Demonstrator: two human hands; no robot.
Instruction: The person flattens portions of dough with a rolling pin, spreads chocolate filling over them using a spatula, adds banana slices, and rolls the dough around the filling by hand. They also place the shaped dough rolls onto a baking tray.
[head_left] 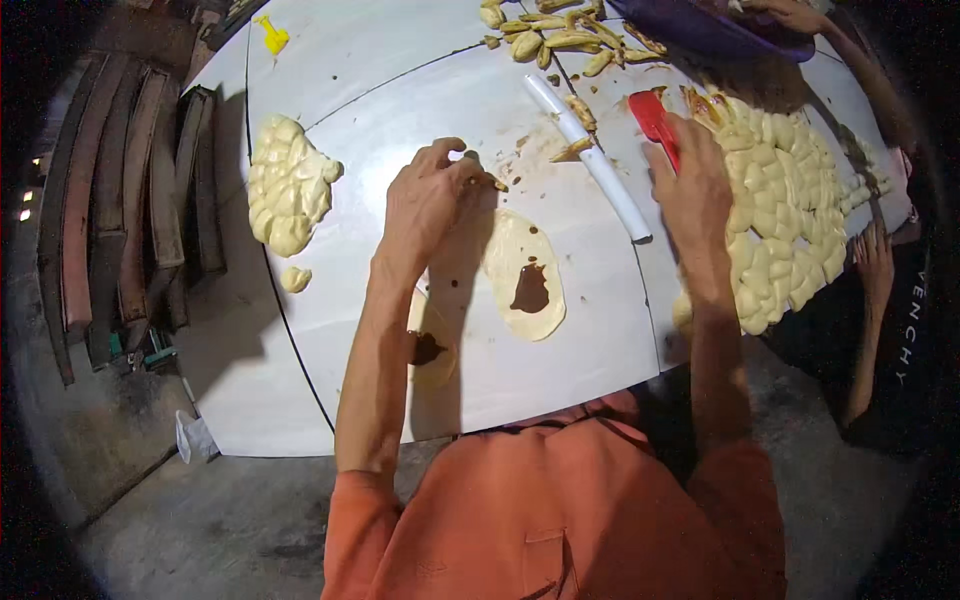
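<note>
My left hand is over the middle of the table, fingers curled in. At its fingertips a small brownish piece shows, too little to name. Just below lies a flattened oval of dough with a dark brown spread on it. A second such dough oval is partly covered by my left forearm. My right hand grips a red scraper beside many small dough pieces. Between my hands a white tube-like roller lies aslant, with banana pieces against it.
Peeled bananas lie at the far edge near a purple basin. On the left are a dough heap, a small dough lump and a yellow object. Long trays stand beyond. Another person's hands are at the right.
</note>
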